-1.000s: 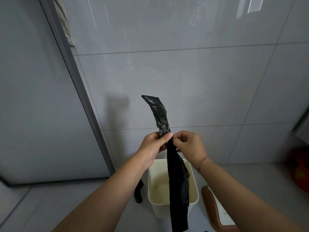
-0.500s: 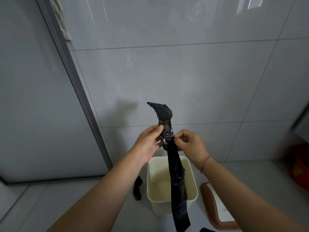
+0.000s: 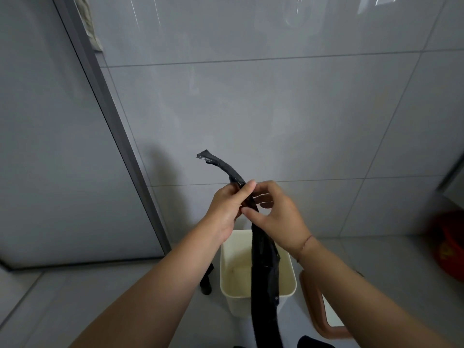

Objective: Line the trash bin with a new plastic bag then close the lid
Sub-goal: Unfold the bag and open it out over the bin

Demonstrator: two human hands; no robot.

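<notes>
You held a folded black plastic bag (image 3: 263, 270) between your left hand (image 3: 229, 207) and right hand (image 3: 278, 217), both pinching it above an open cream trash bin (image 3: 231, 292) on the tiled floor. The bag's top end curled leftward; its length hung past the bin. A brown-rimmed lid (image 3: 316, 320) lay just right of the bin.

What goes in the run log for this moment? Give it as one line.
step: unfold bag | left hand: pinching bag | right hand: pinching bag | bin: open, unlined | lid: on floor, right of bin
</notes>
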